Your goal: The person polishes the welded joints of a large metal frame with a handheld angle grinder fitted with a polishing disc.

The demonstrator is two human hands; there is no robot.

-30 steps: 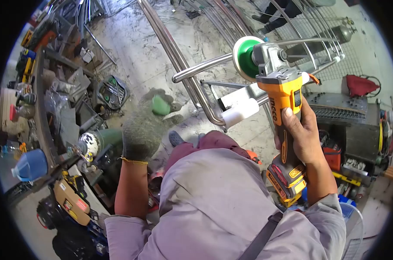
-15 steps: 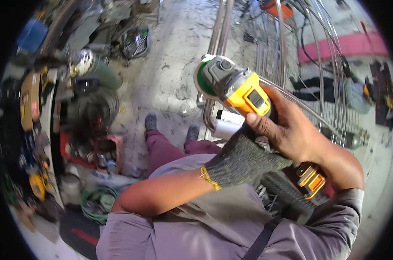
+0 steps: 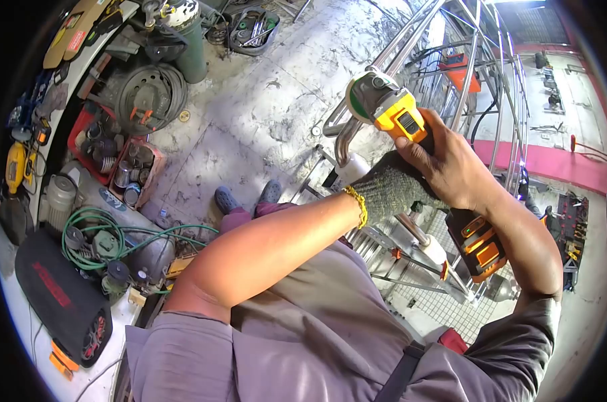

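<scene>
A yellow and black cordless angle grinder is held up in front of my chest. Its grey gear head and green-faced disc point to the upper left, and its battery pack shows below my right wrist. My bare right hand is closed around the grinder's body, thumb on the near side behind the switch. Just below, my left hand, in a dark knitted glove with a yellow cuff, is closed against the handle. Its fingertips are mostly hidden.
Bent metal tubing stands just beyond the grinder, with a tubular frame at the right. Leftward are a coiled hose, a red crate, a green hose and a black case. A tool tray lies farther back.
My view has turned, so the floor and surroundings sit differently. The grinder appears slightly farther right and higher, with both hands still on it. More of the tubing and battery pack shows.
</scene>
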